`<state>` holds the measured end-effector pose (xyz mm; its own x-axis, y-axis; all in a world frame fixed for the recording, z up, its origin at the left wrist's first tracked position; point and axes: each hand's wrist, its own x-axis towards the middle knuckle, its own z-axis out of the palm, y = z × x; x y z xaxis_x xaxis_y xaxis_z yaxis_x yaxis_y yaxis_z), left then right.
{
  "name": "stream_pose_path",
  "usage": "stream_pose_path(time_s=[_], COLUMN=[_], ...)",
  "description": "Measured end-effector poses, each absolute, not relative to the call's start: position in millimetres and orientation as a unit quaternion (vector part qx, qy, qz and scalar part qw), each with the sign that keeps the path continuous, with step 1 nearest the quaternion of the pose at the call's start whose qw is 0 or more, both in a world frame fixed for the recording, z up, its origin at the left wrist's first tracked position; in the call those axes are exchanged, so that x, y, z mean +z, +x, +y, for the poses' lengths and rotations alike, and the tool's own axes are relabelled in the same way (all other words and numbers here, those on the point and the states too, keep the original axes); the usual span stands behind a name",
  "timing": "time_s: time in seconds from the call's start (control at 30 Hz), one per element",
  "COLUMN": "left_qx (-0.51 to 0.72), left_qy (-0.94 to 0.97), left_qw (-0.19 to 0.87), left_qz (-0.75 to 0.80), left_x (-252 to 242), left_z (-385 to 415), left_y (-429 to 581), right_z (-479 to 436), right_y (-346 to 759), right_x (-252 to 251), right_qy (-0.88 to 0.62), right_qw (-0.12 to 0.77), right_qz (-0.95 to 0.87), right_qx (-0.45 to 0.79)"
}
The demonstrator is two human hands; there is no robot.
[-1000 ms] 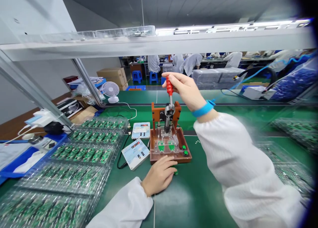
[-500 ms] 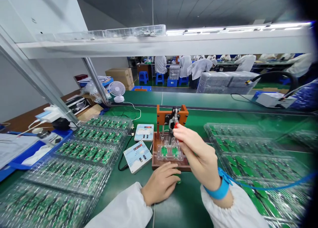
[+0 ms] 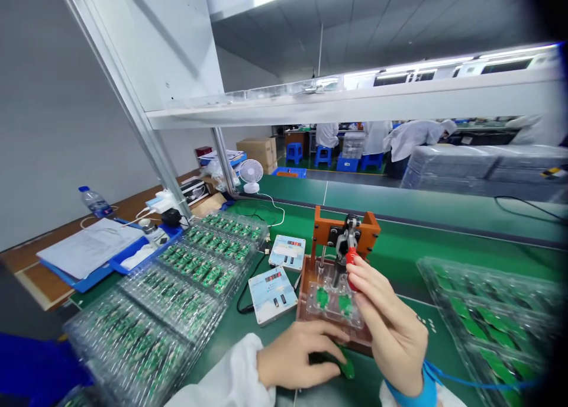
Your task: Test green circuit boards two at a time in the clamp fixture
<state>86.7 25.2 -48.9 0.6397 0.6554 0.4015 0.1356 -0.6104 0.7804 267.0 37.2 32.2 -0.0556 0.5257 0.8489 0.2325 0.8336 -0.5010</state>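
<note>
The right hand (image 3: 393,327) pinches the red grip of a steel toggle clamp (image 3: 351,269) between thumb and fingers, pressed together on it, with the clamp head just above a clear acrylic plate (image 3: 332,303). The clamp stands on an orange-brown wooden fixture frame (image 3: 346,229), its base edge close to the left hand (image 3: 295,354). Two green circuit pieces (image 3: 322,297) sit in the plate, one beside the other. The left hand's curled fingers (image 3: 310,342) lie over a green piece (image 3: 346,362) on the mat, partly hidden, so its kind cannot be told.

Left of the fixture lie two white digital meters with red readouts (image 3: 272,294), and beyond them stacked clear plastic blister trays (image 3: 151,318) hold rows of green circuit boards, too many to count. One stack of clear trays (image 3: 488,318) with green boards sits to the right, a strip of green bench mat (image 3: 399,359) between it and the fixture. A blue tray (image 3: 84,259) at the far left carries white papers
</note>
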Motion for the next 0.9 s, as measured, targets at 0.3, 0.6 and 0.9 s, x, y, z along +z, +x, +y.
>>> stream_pose_path(time_s=[0.3,0.6,0.9], left_qx=[0.022,-0.175,-0.195], left_qy=[0.823,0.825,0.828], left_qw=[0.203,0.159,0.154], left_qz=[0.531,0.513,0.503], left_x=[11.6,-21.8,-20.4], left_z=[113.6,165.9,163.7], left_y=[18.0,12.4,12.4], right_z=[42.4,41.7,42.2], right_y=[266.6,267.2,266.1], right_x=[29.1,32.9,32.6], right_qy=[-0.246,-0.244,-0.232], right_qw=[0.646,0.645,0.653], right_qz=[-0.714,-0.714,-0.708], right_qx=[0.114,0.119,0.136])
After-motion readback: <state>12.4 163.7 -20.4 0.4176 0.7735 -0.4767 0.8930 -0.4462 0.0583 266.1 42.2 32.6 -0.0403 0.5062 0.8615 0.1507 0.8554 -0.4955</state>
